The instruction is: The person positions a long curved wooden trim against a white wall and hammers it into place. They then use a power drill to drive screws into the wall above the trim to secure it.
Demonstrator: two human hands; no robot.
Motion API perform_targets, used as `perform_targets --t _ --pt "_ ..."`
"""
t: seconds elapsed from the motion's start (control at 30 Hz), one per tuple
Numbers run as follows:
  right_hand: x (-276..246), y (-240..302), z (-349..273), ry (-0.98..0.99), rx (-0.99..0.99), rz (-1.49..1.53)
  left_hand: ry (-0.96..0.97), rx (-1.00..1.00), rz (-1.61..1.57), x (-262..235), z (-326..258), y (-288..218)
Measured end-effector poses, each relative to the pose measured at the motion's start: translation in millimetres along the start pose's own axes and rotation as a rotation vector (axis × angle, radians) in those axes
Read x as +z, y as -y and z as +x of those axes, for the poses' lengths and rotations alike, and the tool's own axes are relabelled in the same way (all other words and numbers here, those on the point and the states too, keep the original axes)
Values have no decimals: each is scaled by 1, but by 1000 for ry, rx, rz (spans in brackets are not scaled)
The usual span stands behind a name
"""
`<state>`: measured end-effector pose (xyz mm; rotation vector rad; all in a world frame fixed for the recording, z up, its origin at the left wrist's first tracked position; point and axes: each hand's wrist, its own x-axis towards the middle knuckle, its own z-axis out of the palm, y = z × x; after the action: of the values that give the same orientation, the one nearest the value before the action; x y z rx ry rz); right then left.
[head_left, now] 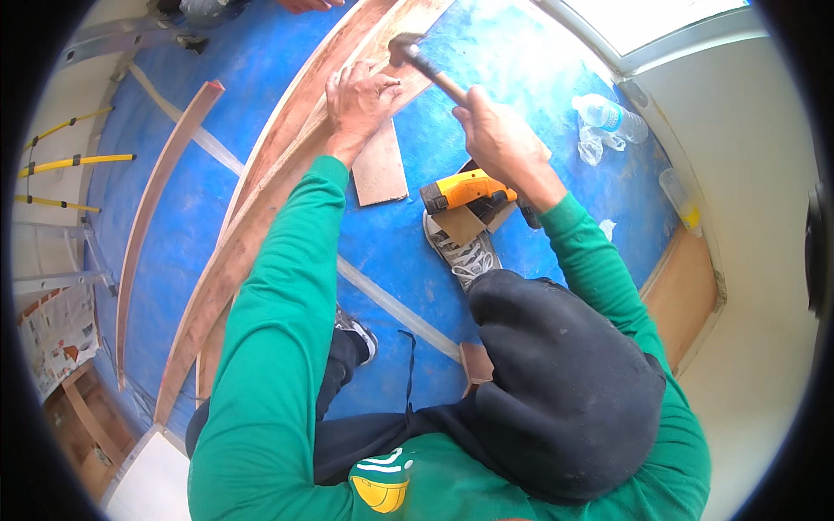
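Note:
My right hand point(504, 143) is closed round the wooden handle of a hammer point(443, 80). The hammer's dark head is raised close beside my left hand point(360, 100). That hand rests on a long wooden plank point(252, 221), thumb and finger pinched on a small thin piece that looks like a nail point(394, 82). Another long board runs alongside the plank, and a short flat wood offcut point(380, 165) sticks out from under it. Nearer to me, a yellow-and-black power tool point(465, 189) lies on an open box by my shoe.
A curved-looking loose wooden strip point(156, 208) lies to the left on the blue floor sheet point(382, 239). Plastic bottles point(612, 117) and crumpled plastic are at the right, by the wall. Yellow-and-black rods point(78, 162) and a ladder stand far left. Another person's hand point(308, 4) shows at the top.

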<state>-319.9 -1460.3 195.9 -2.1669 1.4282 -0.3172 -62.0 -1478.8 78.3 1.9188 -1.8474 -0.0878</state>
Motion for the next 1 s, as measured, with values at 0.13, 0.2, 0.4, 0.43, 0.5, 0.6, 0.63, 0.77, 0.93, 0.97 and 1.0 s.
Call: perform_targets --t 0.13,0.2,0.4,0.43,0.5,0.6,0.63,0.77,0.93,0.97,1.0 --pt "-8 -9 -16 -68 73 104 -117 158 70 -23 -11 5" --pt "-13 -19 -25 -78 111 137 -6 119 39 -38 -29 13" --pt "-21 -40 -49 -103 230 265 287 -6 231 -74 -45 36" --pt "-23 -42 -54 -90 231 310 295 0 295 -84 -40 40" --pt "-24 -42 -59 -109 253 289 271 -36 323 -109 -14 51" --pt "-21 -37 -60 -143 192 328 258 -83 286 -135 18 68" --pt "-20 -34 -58 -158 189 339 188 -88 279 -137 26 73" --pt "-15 -30 -50 -151 110 240 386 -209 272 -105 30 86" --pt "-19 -41 -43 -25 45 168 298 -263 246 -69 15 100" --pt "-20 -41 -38 6 22 140 295 -270 255 -68 14 104" --pt "-21 -40 -32 -2 -49 124 277 -278 293 -67 15 107"
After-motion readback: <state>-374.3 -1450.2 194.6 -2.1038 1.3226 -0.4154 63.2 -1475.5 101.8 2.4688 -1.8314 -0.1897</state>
